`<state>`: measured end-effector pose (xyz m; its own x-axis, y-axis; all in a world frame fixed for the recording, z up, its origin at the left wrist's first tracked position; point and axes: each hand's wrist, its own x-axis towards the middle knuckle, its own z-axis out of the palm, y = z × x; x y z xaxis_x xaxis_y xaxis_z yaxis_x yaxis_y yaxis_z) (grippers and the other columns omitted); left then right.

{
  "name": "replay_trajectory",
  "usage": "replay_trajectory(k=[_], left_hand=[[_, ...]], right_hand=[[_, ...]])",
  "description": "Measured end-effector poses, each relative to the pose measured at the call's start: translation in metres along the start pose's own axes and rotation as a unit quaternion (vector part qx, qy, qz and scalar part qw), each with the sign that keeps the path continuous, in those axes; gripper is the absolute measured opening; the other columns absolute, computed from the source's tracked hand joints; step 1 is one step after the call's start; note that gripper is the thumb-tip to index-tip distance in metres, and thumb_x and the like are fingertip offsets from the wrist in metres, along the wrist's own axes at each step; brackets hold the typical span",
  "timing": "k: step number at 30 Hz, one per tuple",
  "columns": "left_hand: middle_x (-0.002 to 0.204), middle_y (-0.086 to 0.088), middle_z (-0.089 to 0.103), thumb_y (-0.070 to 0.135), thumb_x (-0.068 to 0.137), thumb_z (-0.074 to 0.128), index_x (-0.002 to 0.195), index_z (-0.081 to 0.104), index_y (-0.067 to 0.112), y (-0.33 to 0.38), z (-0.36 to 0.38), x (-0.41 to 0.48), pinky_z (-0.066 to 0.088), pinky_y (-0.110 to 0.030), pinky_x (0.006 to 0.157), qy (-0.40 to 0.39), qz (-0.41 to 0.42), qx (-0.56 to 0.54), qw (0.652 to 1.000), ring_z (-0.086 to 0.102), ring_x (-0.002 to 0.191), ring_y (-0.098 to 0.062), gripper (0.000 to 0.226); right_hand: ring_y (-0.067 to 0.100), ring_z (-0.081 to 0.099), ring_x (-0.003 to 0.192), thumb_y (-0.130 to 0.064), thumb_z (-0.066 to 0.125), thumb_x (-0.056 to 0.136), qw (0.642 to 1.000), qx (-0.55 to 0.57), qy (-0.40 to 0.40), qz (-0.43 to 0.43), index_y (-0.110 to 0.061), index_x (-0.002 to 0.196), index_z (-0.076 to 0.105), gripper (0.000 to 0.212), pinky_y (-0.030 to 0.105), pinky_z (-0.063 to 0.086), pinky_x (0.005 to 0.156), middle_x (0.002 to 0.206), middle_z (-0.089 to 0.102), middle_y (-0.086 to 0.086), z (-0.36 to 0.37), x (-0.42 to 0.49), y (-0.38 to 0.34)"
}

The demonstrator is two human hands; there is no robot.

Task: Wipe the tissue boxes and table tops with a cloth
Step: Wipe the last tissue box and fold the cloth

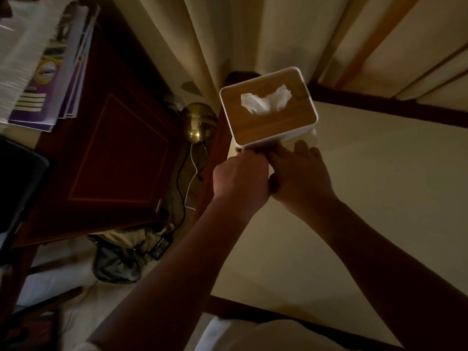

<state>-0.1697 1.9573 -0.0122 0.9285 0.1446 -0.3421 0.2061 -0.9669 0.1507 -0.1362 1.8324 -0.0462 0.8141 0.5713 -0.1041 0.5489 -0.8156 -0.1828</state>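
A white, wooden-lidded tissue box at the 11 o'clock corner of a cream table top is touched low by a curled left hand, grip hidden, and a flat-fingered right hand; it could be shoved off.

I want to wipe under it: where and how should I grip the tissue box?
Probably by the white side walls of the tissue box, from the near side: curtain crowds its far side, and a tissue sticks out of the flat lid.
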Motion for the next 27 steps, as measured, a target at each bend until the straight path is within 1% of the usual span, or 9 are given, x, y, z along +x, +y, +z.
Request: replay_trajectory(k=[2,4,7,10,15,18,20,24,27], left_hand=[[0.122,-0.001,0.067,0.035,0.096,0.066,0.130,0.066,0.030,0.001,0.001,0.004,0.045,-0.032,0.069,-0.005,-0.005,0.004,1.000,0.070,0.107,-0.026,0.034],[0.124,0.003,0.068,0.034,0.096,0.066,0.133,0.064,0.034,0.001,0.004,0.009,0.043,-0.032,0.071,-0.015,-0.013,-0.006,1.000,0.069,0.113,-0.024,0.037],[0.124,0.006,0.068,0.039,0.095,0.068,0.134,0.063,0.036,0.000,0.008,0.016,0.041,-0.033,0.073,-0.044,-0.024,-0.025,0.998,0.067,0.117,-0.024,0.039],[0.125,0.006,0.069,0.040,0.095,0.070,0.135,0.062,0.038,-0.001,0.009,0.016,0.040,-0.032,0.074,-0.047,-0.025,-0.036,0.998,0.067,0.116,-0.024,0.042],[0.122,0.005,0.070,0.040,0.098,0.065,0.134,0.064,0.036,-0.002,0.004,0.007,0.043,-0.033,0.073,-0.027,-0.021,-0.029,0.999,0.069,0.113,-0.025,0.036],[0.115,0.003,0.071,0.023,0.099,0.061,0.123,0.069,0.031,-0.002,-0.004,-0.005,0.042,-0.034,0.071,0.020,-0.015,0.000,1.000,0.070,0.107,-0.026,0.027],[0.114,0.001,0.070,0.016,0.098,0.058,0.122,0.069,0.030,0.003,-0.006,-0.012,0.043,-0.035,0.071,0.029,-0.011,-0.014,0.999,0.069,0.107,-0.027,0.030],[0.124,0.002,0.066,0.019,0.092,0.063,0.133,0.063,0.030,0.012,0.003,-0.007,0.057,-0.039,0.080,-0.055,-0.006,-0.102,0.993,0.063,0.116,-0.027,0.043],[0.125,0.002,0.066,0.024,0.087,0.067,0.131,0.066,0.028,0.011,0.004,0.004,0.060,-0.043,0.090,-0.099,-0.006,-0.103,0.990,0.061,0.120,-0.028,0.045]], right_hand=[[0.029,0.060,0.093,-0.027,0.037,0.081,0.996,0.083,0.019,-0.006,-0.026,0.121,0.071,0.053,0.039,0.046,0.079,0.116,0.073,-0.008,-0.004,-0.001,0.010],[0.027,0.064,0.101,-0.019,0.054,0.083,0.987,0.136,0.082,0.006,-0.022,0.119,0.071,0.040,0.042,0.049,0.087,0.115,0.072,-0.007,-0.004,-0.007,0.023],[0.033,0.061,0.117,-0.021,0.066,0.089,0.987,0.058,0.147,0.027,-0.010,0.117,0.069,0.030,0.047,0.041,0.109,0.115,0.070,0.006,0.009,-0.015,0.034],[0.031,0.065,0.108,-0.016,0.066,0.096,0.987,0.059,0.151,-0.007,-0.006,0.112,0.070,0.019,0.052,0.032,0.122,0.106,0.071,0.012,0.025,-0.015,0.037],[0.030,0.066,0.088,-0.012,0.064,0.097,0.981,0.042,0.191,-0.023,-0.015,0.096,0.072,0.009,0.048,0.040,0.114,0.085,0.069,0.004,0.028,-0.013,0.038],[0.029,0.065,0.089,-0.012,0.069,0.096,0.978,0.036,0.205,-0.016,-0.017,0.093,0.071,0.006,0.049,0.041,0.111,0.084,0.069,0.003,0.033,-0.020,0.034],[0.030,0.063,0.085,-0.011,0.070,0.096,0.975,0.044,0.216,-0.019,-0.018,0.092,0.072,0.008,0.049,0.044,0.105,0.082,0.067,0.002,0.038,-0.023,0.032],[0.030,0.061,0.080,-0.007,0.061,0.097,0.970,0.087,0.223,-0.049,-0.019,0.093,0.073,0.018,0.042,0.045,0.088,0.080,0.064,0.001,0.046,-0.026,0.031],[0.030,0.063,0.082,-0.004,0.061,0.094,0.967,0.102,0.226,-0.056,-0.017,0.094,0.075,0.019,0.042,0.047,0.087,0.083,0.067,0.000,0.045,-0.027,0.031]])
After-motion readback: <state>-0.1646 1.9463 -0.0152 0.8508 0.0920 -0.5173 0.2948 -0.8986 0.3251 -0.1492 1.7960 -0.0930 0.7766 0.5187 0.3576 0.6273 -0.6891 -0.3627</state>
